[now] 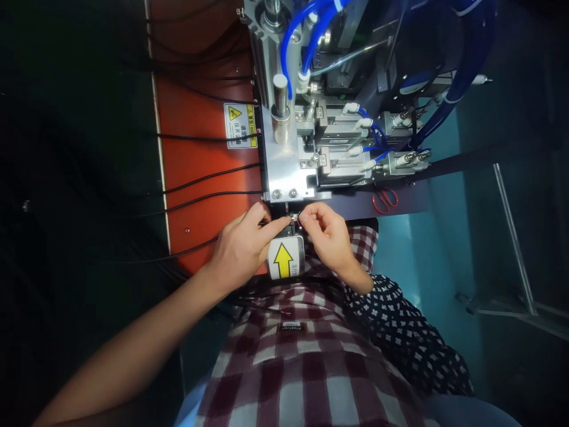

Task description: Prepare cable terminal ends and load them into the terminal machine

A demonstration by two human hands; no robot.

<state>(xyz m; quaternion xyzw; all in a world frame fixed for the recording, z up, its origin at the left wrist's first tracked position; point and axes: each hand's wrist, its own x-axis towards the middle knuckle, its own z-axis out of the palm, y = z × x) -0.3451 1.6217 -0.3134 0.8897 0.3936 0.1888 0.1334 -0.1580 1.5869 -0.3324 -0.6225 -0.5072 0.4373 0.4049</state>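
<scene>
At the front edge of a machine with a metal plate, my two hands meet over a small black fixture. My left hand reaches in from the left, its index finger stretched to the fixture and touching a small part there. My right hand pinches a small piece with thumb and forefinger at the same spot; a bit of red and white shows by the fingertips, too small to name. Just below the fixture is a white label with a yellow arrow.
Several black cables cross the orange-red surface at the left, near a warning sticker. Pneumatic cylinders with blue hoses stand behind. Red-handled scissors lie at the right. A metal stand is farther right.
</scene>
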